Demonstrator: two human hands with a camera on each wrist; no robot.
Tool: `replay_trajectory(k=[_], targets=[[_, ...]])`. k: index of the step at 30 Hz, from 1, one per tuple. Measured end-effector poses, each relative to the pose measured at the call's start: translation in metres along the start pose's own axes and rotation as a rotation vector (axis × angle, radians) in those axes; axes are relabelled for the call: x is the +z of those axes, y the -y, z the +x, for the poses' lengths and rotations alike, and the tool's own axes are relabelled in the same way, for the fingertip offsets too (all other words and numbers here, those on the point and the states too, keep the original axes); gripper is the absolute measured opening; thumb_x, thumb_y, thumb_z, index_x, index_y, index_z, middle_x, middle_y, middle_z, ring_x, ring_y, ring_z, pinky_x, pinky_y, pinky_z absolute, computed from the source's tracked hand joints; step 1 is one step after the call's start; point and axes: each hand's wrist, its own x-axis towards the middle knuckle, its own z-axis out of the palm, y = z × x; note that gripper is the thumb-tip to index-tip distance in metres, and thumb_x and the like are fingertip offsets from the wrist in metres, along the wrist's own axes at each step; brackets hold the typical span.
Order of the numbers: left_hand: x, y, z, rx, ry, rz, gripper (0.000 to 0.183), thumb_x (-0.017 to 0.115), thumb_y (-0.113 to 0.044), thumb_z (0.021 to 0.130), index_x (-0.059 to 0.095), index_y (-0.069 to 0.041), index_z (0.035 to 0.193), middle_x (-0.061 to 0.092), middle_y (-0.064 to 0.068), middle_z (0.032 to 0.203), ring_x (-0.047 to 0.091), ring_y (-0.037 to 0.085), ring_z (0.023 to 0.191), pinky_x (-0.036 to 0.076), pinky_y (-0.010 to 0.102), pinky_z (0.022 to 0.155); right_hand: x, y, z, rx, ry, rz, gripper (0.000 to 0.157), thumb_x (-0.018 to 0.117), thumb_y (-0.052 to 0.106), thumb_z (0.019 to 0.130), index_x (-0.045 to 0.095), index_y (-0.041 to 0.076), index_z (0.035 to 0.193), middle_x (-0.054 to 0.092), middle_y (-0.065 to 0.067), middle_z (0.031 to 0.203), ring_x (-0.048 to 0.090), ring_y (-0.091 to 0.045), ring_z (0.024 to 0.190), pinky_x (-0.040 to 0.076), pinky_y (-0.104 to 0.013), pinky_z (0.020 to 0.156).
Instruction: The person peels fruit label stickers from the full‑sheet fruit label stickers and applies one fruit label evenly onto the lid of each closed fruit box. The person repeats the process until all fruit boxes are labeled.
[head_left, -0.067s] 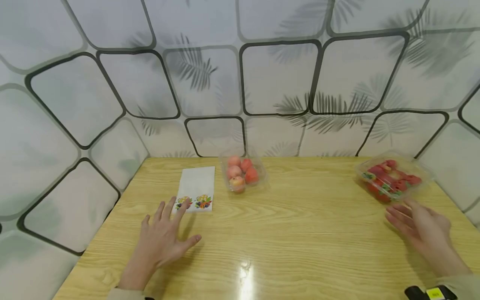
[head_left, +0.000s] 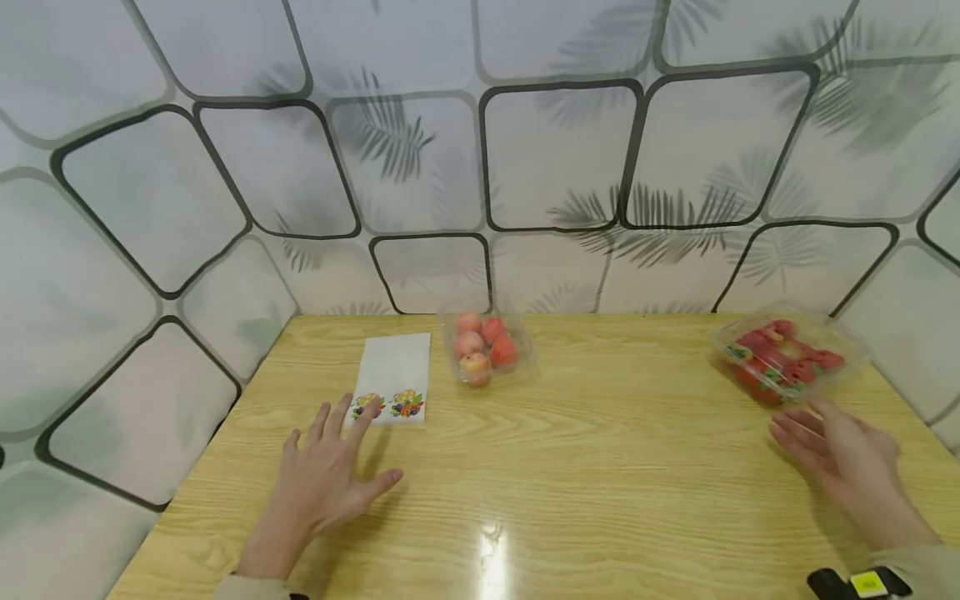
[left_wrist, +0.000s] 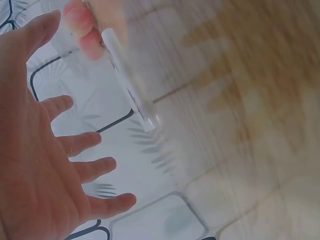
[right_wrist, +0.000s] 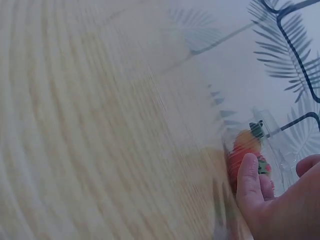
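Observation:
My left hand point(head_left: 324, 479) hovers over the table with its fingers spread, holding nothing. Just beyond its fingertips lies a flat white packet point(head_left: 393, 362) with fruit printed along its near end; in the left wrist view the packet point(left_wrist: 127, 80) shows as a narrow edge. At the right, my right hand point(head_left: 851, 450) is close to the near side of a clear plastic box of strawberries point(head_left: 783, 358). Its fingers are loosely bent and its thumb stands apart. The right wrist view shows the fingers point(right_wrist: 248, 182) in front of the strawberries point(right_wrist: 245, 150); whether they touch the box I cannot tell.
A clear plastic box of reddish round fruit point(head_left: 483, 346), apparently apples or peaches, stands at the back middle of the wood-grain table point(head_left: 600, 467). A patterned wall point(head_left: 562, 158) rises behind the table and along both sides.

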Motion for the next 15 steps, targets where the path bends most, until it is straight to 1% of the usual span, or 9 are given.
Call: replay_trajectory(k=[2,5,8,11,12,15], targets=[[0.0,0.001,0.001,-0.007,0.011,-0.001,0.093,0.064,-0.072,0.085,0.034,-0.027,0.16,0.042,0.023,0.158,0.046,0.054,0.138,0.041,0.08,0.096,0.002,0.001,0.002,0.025,-0.005,0.03,0.037,0.061,0.022,0.103,0.035,0.032,0.129,0.076,-0.007,0.078,0.078,-0.02,0.076,0.064,-0.035,0.077],[0.001,0.002,0.001,-0.014,0.019,0.0,0.093,0.064,-0.072,0.085,0.034,-0.026,0.16,0.042,0.022,0.159,0.046,0.054,0.139,0.041,0.08,0.096,0.004,0.002,0.006,0.034,-0.007,0.065,0.038,0.061,0.022,0.102,0.036,0.033,0.129,0.076,-0.008,0.078,0.078,-0.021,0.077,0.064,-0.036,0.077],[0.001,0.002,0.002,-0.01,0.022,0.001,0.093,0.064,-0.072,0.085,0.035,-0.024,0.16,0.043,0.022,0.158,0.046,0.053,0.139,0.043,0.078,0.095,0.004,0.002,0.008,0.017,-0.009,0.085,0.023,0.063,0.019,0.102,0.049,0.026,0.119,0.077,-0.009,0.079,0.078,-0.021,0.077,0.064,-0.037,0.075],[0.001,0.001,0.002,-0.002,0.033,-0.002,0.094,0.063,-0.073,0.086,0.037,-0.022,0.16,0.043,0.023,0.158,0.047,0.052,0.139,0.043,0.077,0.096,0.003,0.001,0.01,-0.002,-0.005,0.097,0.003,0.063,0.015,0.101,0.061,0.016,0.102,0.077,-0.009,0.079,0.078,-0.021,0.077,0.064,-0.038,0.074],[0.0,0.0,0.002,-0.002,0.037,-0.005,0.094,0.063,-0.073,0.086,0.037,-0.021,0.16,0.043,0.023,0.159,0.047,0.052,0.139,0.043,0.077,0.096,0.003,0.001,0.01,-0.008,0.002,0.102,0.005,0.062,0.013,0.101,0.063,0.014,0.096,0.077,-0.009,0.079,0.078,-0.021,0.077,0.064,-0.038,0.074],[0.0,-0.001,0.003,-0.007,0.043,-0.008,0.094,0.064,-0.072,0.085,0.037,-0.021,0.16,0.042,0.023,0.159,0.047,0.052,0.139,0.043,0.077,0.097,0.003,0.001,0.012,-0.018,0.035,0.124,0.018,0.059,0.007,0.102,0.068,0.008,0.087,0.077,-0.012,0.079,0.079,-0.023,0.077,0.064,-0.039,0.074]])
